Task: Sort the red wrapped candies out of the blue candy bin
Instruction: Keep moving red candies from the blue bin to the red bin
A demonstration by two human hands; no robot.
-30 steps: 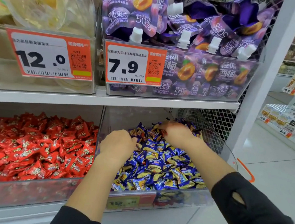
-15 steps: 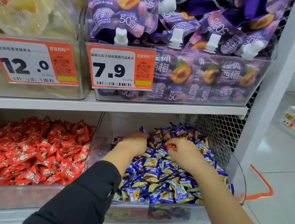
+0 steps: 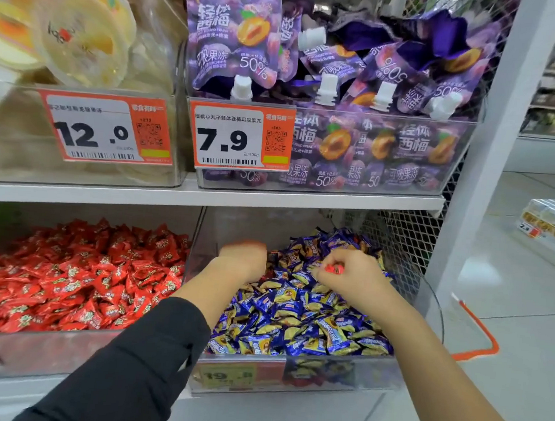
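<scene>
A red wrapped candy is pinched in the curled fingers of the right hand, just above the heap of blue candies in the clear blue candy bin. The left hand, blurred, is closed in a loose fist over the bin's left side; what it holds, if anything, cannot be told. The neighbouring bin of red candies sits just left on the same shelf.
</scene>
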